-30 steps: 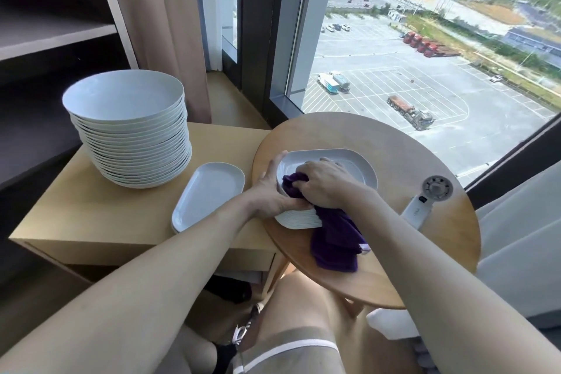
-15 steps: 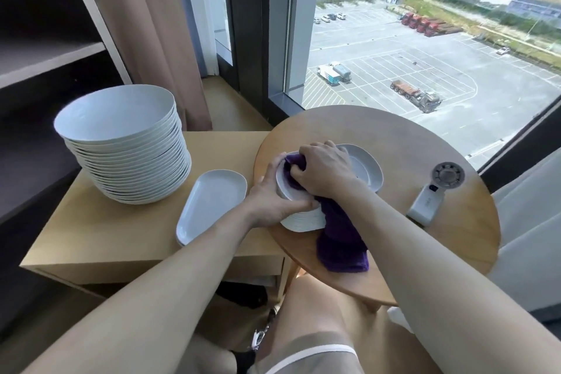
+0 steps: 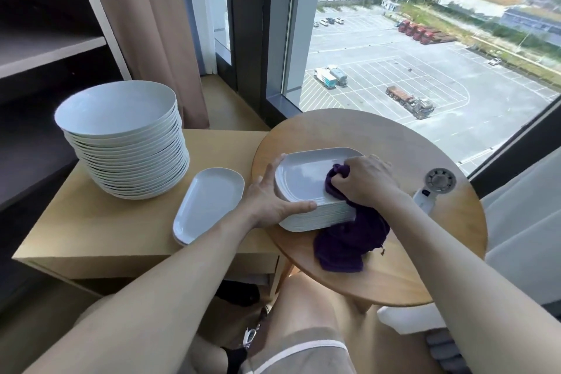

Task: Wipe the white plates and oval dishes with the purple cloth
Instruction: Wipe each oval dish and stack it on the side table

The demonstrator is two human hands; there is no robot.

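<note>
Roughly, the square table (image 3: 100,222) carries a tall stack of white plates (image 3: 121,143) toward its ten o'clock corner. The round table (image 3: 364,136) beside it holds a stack of oval dishes (image 3: 306,182) at its nine o'clock side. The purple cloth (image 3: 349,240) sits bunched on the top dish's four o'clock corner and trails down onto the round table. A separate oval dish (image 3: 209,203) lies at the square table's four o'clock edge. The right hand (image 3: 364,179) has its fingers curled tightly around the cloth. The left hand (image 3: 270,194) braces the stack's nine o'clock end with fingers spread and nearly straight. A small white fan (image 3: 437,185) lies at the round table's three o'clock.
</note>
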